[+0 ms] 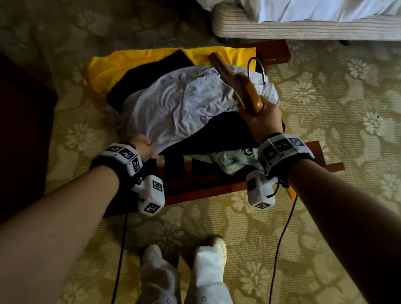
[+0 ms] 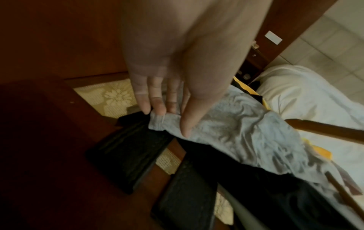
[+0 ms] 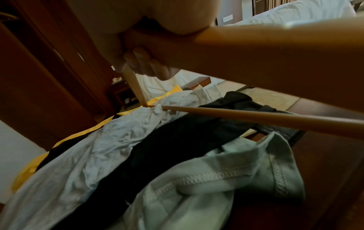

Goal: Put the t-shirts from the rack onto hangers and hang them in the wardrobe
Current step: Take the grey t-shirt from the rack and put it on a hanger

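Observation:
A crumpled light grey t-shirt (image 1: 179, 108) (image 2: 236, 124) (image 3: 98, 147) lies on top of the pile on the wooden luggage rack (image 1: 206, 186). My left hand (image 1: 144, 145) (image 2: 170, 123) pinches its near hem between thumb and fingers. My right hand (image 1: 263, 113) (image 3: 141, 62) grips one end of a wooden hanger (image 1: 241, 85) (image 3: 256, 54), held just above the shirt's far end, with its metal hook (image 1: 257, 67) pointing away. Under the grey shirt lie a black t-shirt (image 1: 220, 134), a yellow one (image 1: 119, 64) and a pale green one (image 1: 232, 159) (image 3: 216, 179).
A bed (image 1: 327, 24) with white sheets stands beyond the rack. Dark wooden furniture (image 1: 9, 135) lines the left side. Patterned carpet (image 1: 344, 103) surrounds the rack. My feet in white slippers (image 1: 184, 271) stand just in front of it, and wrist cables hang down.

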Demonstrator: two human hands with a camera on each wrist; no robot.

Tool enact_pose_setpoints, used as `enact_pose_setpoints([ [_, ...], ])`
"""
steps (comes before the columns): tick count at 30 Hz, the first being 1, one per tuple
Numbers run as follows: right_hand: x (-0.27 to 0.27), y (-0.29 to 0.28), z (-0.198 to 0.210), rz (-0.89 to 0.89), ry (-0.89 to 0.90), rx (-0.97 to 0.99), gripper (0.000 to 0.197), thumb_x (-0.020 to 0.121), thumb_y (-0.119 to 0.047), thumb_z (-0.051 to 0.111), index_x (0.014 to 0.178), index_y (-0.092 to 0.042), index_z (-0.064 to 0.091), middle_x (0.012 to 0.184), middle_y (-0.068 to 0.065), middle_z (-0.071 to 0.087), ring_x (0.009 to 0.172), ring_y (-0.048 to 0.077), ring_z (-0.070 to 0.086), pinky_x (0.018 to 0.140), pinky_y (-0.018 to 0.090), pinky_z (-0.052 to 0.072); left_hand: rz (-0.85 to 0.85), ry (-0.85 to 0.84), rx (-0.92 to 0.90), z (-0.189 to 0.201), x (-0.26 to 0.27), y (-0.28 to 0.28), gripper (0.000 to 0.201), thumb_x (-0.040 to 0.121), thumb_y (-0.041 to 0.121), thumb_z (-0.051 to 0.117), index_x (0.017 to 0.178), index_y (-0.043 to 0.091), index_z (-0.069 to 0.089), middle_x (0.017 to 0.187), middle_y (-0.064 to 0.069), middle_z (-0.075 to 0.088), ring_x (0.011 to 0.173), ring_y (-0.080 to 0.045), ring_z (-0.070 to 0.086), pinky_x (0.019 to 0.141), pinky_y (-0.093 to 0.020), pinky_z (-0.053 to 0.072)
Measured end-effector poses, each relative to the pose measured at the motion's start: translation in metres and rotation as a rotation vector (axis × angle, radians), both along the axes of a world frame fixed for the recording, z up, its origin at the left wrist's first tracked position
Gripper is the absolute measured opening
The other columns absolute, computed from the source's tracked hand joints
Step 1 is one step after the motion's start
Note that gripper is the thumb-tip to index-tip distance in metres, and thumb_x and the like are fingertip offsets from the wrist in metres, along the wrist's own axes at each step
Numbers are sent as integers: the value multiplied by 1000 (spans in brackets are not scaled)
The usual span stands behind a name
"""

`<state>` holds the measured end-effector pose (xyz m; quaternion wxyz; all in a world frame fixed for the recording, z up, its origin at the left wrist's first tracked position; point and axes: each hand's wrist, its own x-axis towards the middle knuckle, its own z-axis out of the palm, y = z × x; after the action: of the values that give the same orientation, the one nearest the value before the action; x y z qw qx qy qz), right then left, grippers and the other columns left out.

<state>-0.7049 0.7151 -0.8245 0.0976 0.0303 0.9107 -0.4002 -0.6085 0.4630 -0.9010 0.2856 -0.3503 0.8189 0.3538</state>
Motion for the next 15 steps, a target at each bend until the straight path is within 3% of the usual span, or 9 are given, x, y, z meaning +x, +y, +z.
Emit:
enact_pose_setpoints([
  [5, 1, 2, -2, 15, 12, -10, 25, 85, -17, 64, 104, 0, 63, 98, 18, 67, 83, 22, 57, 67, 21, 37, -117, 8, -77, -6, 11, 3, 44, 78, 4, 71, 120, -4, 58, 122, -24, 59, 115, -36, 55, 95, -34, 43],
  [8, 1, 1, -5, 21, 20, -25, 24, 84, -17, 64, 101, 1, 62, 96, 18, 66, 81, 17, 55, 73, 27, 43, -150, 42, -144, -7, 11, 0, 32, 82, 9, 68, 112, 0, 65, 116, -21, 64, 112, -35, 58, 95, -35, 43],
  [13, 4, -2, -10, 72, 15, 15, 12, 83, -16, 64, 93, -10, 60, 83, 6, 58, 82, 18, 54, 78, 32, 44, -42, 76, -264, -7, 14, -8, 24, 90, 13, 54, 108, 4, 67, 115, -21, 63, 110, -37, 57, 93, -39, 44],
  [15, 6, -5, -11, 81, 2, 20, 21, 83, -17, 65, 103, -13, 63, 84, 1, 57, 83, 18, 55, 80, 34, 45, 50, 112, -211, -7, 18, -7, 21, 92, 13, 53, 105, 1, 65, 109, -21, 62, 105, -37, 57, 92, -41, 44],
])
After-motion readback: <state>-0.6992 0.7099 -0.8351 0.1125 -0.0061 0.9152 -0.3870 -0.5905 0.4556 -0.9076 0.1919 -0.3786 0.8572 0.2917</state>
